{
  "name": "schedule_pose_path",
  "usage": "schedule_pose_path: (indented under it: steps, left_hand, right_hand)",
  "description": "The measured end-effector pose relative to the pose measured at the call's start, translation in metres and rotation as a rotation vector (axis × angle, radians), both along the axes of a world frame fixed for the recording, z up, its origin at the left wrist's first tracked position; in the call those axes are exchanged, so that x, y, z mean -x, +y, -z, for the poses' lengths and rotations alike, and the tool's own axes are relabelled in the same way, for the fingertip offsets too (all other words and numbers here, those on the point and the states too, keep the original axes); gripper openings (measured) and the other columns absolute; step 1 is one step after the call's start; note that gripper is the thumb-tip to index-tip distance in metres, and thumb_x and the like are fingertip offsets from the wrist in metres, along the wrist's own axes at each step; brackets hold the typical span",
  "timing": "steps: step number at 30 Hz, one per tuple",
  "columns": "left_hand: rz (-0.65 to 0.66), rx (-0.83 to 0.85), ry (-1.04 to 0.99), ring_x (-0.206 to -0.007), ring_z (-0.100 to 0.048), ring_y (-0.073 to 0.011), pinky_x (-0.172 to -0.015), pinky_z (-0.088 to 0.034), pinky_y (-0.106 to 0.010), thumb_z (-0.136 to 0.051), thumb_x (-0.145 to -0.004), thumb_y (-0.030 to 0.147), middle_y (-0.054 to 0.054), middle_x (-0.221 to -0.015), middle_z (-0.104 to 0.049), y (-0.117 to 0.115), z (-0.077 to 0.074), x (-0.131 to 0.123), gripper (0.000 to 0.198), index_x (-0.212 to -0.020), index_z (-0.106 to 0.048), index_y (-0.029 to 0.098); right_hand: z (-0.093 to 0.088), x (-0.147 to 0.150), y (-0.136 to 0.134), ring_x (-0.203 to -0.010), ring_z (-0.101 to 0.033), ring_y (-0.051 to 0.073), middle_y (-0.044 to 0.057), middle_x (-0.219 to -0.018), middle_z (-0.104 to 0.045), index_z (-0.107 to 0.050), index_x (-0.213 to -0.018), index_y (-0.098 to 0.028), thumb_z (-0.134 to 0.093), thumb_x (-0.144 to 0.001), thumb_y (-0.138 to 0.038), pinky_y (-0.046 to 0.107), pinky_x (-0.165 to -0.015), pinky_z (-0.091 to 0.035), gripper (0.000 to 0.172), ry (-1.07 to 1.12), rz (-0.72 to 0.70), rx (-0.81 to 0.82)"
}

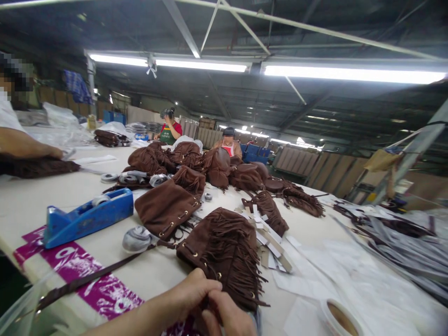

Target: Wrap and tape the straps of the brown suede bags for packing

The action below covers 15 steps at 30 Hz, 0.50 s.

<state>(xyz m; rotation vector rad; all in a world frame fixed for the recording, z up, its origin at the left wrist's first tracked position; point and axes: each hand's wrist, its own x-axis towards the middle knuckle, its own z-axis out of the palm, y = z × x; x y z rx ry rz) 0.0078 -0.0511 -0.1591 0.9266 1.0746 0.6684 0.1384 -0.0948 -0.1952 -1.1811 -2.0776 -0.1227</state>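
A dark brown fringed drawstring bag (224, 247) lies in front of me, its eyelet-lined mouth towards me. My left hand (196, 289) is closed in a pinch at that eyelet edge. Against it, my right hand (229, 315) is also closed, thumb and fingers drawn together. The fingers of both hands meet, hiding what is between them. A dark strap (101, 273) runs left from the bag across a purple printed sheet (94, 284). Just behind lies another brown bag (168, 205), with a wrapped grey bundle (136, 239) beside the strap.
A blue tape dispenser (89, 217) stands at left. Cardboard strips (271, 242) lie right of the bag, and a tape roll (339, 319) at lower right. Several brown bags (217, 165) are heaped behind. Straps (402, 242) lie far right. A co-worker's arm (28, 144) reaches in at left; two people sit opposite.
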Motion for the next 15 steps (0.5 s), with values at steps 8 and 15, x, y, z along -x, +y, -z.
schedule_pose_path:
  steps: [8, 15]
  left_hand:
    - [-0.072, -0.552, 0.313, -0.057, -0.057, -0.0221, -0.06, -0.047, -0.031, -0.063, -0.067, 0.017, -0.001, -0.061, -0.056, -0.02, -0.008, 0.006, 0.011, -0.073, -0.055, 0.021]
    - [0.123, 0.001, 0.12, -0.039, -0.037, -0.0131, -0.042, -0.035, -0.023, -0.052, -0.082, 0.037, 0.004, -0.051, -0.038, -0.019, -0.01, 0.019, 0.024, -0.064, -0.05, 0.02]
  right_hand:
    - [-0.017, -0.024, 0.02, -0.127, -0.05, 0.024, 0.012, -0.136, -0.055, -0.046, -0.136, -0.015, -0.041, -0.068, -0.002, 0.043, -0.107, -0.042, 0.069, -0.001, -0.107, 0.152]
    - [-0.006, -0.018, 0.026, -0.113, -0.061, 0.026, 0.014, -0.12, -0.064, -0.047, -0.132, -0.014, -0.048, -0.069, -0.007, 0.038, -0.098, -0.05, 0.064, 0.1, 0.059, 0.324]
